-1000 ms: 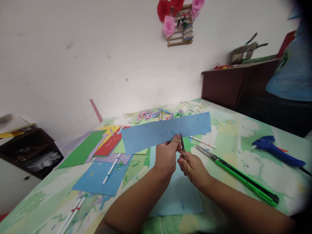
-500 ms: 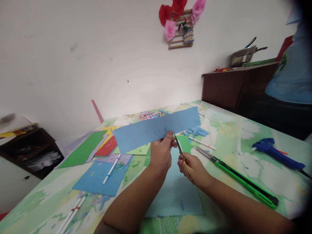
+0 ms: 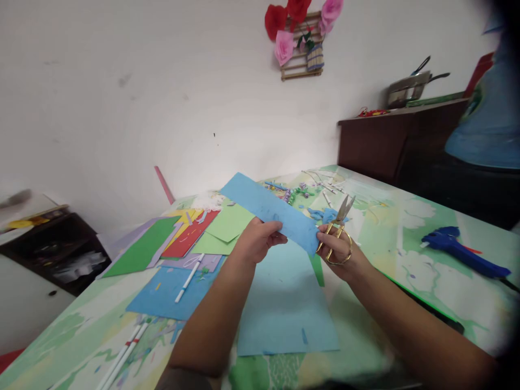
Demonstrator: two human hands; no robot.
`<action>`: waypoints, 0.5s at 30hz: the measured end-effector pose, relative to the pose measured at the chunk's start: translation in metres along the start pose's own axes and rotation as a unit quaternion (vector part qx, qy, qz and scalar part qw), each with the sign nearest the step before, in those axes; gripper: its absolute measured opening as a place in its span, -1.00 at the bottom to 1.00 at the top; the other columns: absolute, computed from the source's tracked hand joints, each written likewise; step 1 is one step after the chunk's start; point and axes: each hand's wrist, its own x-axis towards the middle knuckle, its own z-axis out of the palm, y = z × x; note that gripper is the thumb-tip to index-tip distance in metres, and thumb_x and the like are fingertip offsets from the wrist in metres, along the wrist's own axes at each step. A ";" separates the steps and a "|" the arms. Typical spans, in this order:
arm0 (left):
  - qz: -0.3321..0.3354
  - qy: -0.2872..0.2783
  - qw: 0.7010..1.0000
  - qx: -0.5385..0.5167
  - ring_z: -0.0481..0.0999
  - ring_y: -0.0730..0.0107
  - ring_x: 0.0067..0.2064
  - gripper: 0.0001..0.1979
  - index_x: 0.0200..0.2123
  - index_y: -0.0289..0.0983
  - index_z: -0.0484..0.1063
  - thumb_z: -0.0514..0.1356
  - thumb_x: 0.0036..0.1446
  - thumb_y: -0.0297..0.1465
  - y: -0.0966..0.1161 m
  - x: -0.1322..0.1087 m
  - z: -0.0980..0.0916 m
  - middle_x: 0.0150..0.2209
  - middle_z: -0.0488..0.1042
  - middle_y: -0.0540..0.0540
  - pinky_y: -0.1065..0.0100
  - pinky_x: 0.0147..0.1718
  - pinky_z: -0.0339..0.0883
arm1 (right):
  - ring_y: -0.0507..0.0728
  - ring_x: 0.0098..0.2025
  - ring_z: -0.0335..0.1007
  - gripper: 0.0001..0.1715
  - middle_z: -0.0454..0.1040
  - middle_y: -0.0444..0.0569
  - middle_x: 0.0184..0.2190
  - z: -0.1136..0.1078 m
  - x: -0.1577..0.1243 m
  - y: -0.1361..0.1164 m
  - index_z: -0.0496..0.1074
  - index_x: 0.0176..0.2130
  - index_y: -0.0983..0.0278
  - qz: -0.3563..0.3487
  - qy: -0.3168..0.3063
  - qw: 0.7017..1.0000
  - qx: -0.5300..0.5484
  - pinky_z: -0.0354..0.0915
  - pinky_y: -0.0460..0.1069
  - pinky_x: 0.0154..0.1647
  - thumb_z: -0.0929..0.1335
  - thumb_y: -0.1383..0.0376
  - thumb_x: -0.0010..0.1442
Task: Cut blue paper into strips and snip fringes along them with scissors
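My left hand [image 3: 257, 240] pinches a long blue paper strip [image 3: 268, 210] near its middle, holding it above the table with its far end pointing away to the left. My right hand [image 3: 340, 253] has fingers through the gold loops of small scissors [image 3: 338, 226], blades apart and pointing up and away. The right fingertips also touch the strip's near end. Under both hands lies a light blue sheet [image 3: 284, 309] flat on the table.
Coloured sheets, green [image 3: 140, 248], red [image 3: 190, 234] and blue [image 3: 170, 292], lie at the left with white pens [image 3: 187, 278]. A blue glue gun [image 3: 463, 253] sits at the right. Paper scraps [image 3: 303, 192] litter the far edge. A person in a blue shirt [image 3: 489, 114] stands at the right by a dark cabinet [image 3: 390, 143].
The strip has turned from lying crosswise to pointing away from me. My right hand drew the scissors off the strip to the right and the blades now point upward.
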 end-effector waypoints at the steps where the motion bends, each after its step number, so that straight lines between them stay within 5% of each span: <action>1: -0.001 -0.003 1.000 0.000 0.35 0.50 -0.59 -0.85 -0.56 -0.41 0.37 0.24 -0.30 -0.46 0.000 0.000 0.000 -0.64 0.37 -0.04 0.40 -0.55 0.29 | 0.01 -0.58 0.24 -0.74 0.26 -0.23 -0.64 0.002 -0.001 0.002 0.23 -0.44 0.24 -0.002 0.006 1.000 0.006 0.19 -0.04 -0.54 0.39 0.27 -0.16; 9: 0.013 -0.073 0.997 0.013 0.44 0.36 -0.34 -0.76 -0.39 -0.34 0.41 0.24 -0.18 -0.33 -0.017 0.001 0.007 -0.39 0.43 -0.12 0.29 -0.34 0.34 | 0.00 -0.56 0.28 -0.65 0.26 -0.27 -0.61 0.014 -0.005 0.009 0.13 -0.46 0.20 -0.066 0.093 0.993 0.034 0.22 -0.04 -0.46 0.40 0.22 -0.17; 12: 0.039 -0.020 0.998 0.049 0.41 0.42 -0.41 -0.78 -0.45 -0.35 0.41 0.24 -0.20 -0.33 -0.027 0.004 0.013 -0.46 0.41 -0.09 0.30 -0.40 0.36 | 0.02 -0.51 0.31 -0.64 0.29 -0.23 -0.57 0.011 -0.005 0.008 0.17 -0.44 0.21 -0.074 0.100 0.992 0.001 0.23 -0.03 -0.43 0.42 0.20 -0.19; 15: 0.085 0.053 0.992 0.072 0.32 0.53 -0.52 -0.82 -0.55 -0.34 0.36 0.23 -0.19 -0.33 -0.029 0.009 0.013 -0.57 0.31 0.01 0.33 -0.47 0.37 | 0.02 -0.50 0.26 -0.68 0.28 -0.19 -0.57 0.006 -0.009 0.005 0.22 -0.45 0.25 -0.102 0.108 0.975 -0.168 0.19 -0.04 -0.44 0.39 0.14 -0.13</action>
